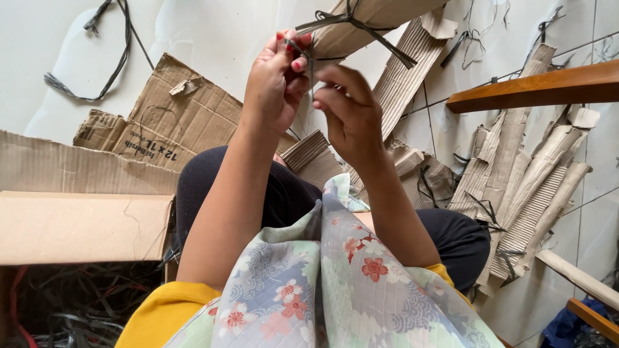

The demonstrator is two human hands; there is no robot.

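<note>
A seated person's left hand point(276, 80) pinches a dark plastic strap point(351, 22) knotted around a rolled bundle of corrugated cardboard point(361, 26), held up above the knees; the right hand point(351, 113), fingers curled, pinches a thin strand of the same strap just below the roll. Flattened brown cardboard sheets point(161, 119) lie creased on the pale tiled floor point(213, 32). More ribbed, tied rolls point(529, 187) are stacked to the right beneath a wooden rail point(535, 89). An open carton point(77, 225) holds tangled black strapping. A loose strap point(97, 64) curls on the tiles.
</note>
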